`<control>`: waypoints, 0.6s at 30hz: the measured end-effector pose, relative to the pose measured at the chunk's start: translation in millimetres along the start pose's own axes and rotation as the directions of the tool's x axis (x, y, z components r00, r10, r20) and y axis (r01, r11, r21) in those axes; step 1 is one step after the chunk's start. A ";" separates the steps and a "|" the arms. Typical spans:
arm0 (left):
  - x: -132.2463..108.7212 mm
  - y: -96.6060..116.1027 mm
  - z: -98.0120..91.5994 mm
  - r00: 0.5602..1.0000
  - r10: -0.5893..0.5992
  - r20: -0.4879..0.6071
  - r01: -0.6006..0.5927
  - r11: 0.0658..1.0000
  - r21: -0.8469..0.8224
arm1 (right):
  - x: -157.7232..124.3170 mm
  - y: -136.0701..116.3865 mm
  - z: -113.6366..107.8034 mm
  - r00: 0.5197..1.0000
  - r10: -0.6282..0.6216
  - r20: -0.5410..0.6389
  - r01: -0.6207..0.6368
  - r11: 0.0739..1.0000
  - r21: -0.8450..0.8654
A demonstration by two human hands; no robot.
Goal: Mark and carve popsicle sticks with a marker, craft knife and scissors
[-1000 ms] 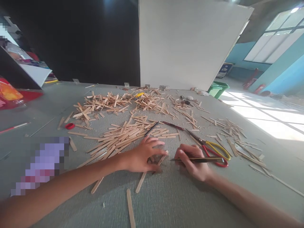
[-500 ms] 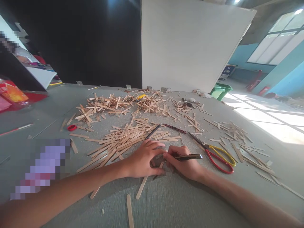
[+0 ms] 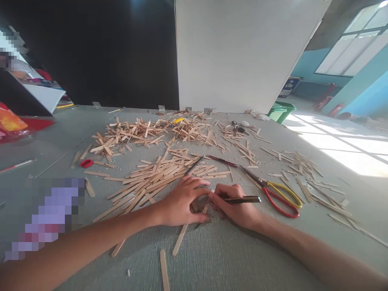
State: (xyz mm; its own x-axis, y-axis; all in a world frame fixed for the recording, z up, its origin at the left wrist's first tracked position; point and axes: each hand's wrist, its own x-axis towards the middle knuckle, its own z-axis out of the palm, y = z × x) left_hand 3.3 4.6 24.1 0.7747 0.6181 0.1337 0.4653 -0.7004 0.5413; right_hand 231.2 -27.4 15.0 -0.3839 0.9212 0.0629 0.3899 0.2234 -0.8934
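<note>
My right hand [image 3: 235,206] is closed around a dark pen [image 3: 244,199], its shiny end pointing right and its tip hidden behind the fingers. Below that tip a short wooden craft stick [image 3: 206,207] with dark marks on it stands at a slant. My left hand [image 3: 184,202] curves around this stick, forefinger at its far end and thumb at its near end. Another craft stick [image 3: 180,240] lies under the left hand, and one more [image 3: 164,268] lies nearer me. Just beyond the left fingers is a second dark pen [image 3: 195,165].
Loose craft sticks [image 3: 163,173] spread beyond my hands, with a tangled pile [image 3: 130,133] behind them. Scissors [image 3: 281,198] with red and yellow handles lie to the right, beside a dark red pen [image 3: 222,161]. A red tape ring [image 3: 86,163] sits left. Upright boards [image 3: 227,56] stand at the back.
The view has shifted slightly, so the scene sits a little further left and up. Both hands keep nearly the same pose around the stick and pen.
</note>
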 end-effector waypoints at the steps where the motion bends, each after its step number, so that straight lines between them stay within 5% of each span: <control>1: 0.3 0.0 0.0 1.000 -0.001 0.000 0.001 1.000 0.000 | 0.2 -0.3 0.0 1.000 -0.001 0.002 0.001 1.000 0.001; 9: 0.1 -1.1 0.6 1.000 0.011 0.005 -0.011 1.000 0.014 | 0.8 0.1 -0.5 1.000 -0.008 0.015 0.008 1.000 -0.020; 18: 2.2 -2.1 -0.1 0.997 0.003 0.083 -0.007 0.999 0.050 | 0.0 -1.2 -0.6 0.982 -0.186 0.042 0.191 0.955 -0.228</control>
State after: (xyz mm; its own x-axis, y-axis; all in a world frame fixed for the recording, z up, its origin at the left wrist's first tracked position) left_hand 4.0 7.5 23.4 0.8089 0.5843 0.0655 0.4809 -0.7217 0.4979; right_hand 231.2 -27.5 16.3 -0.4846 0.8493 0.2095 0.4898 0.4619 -0.7394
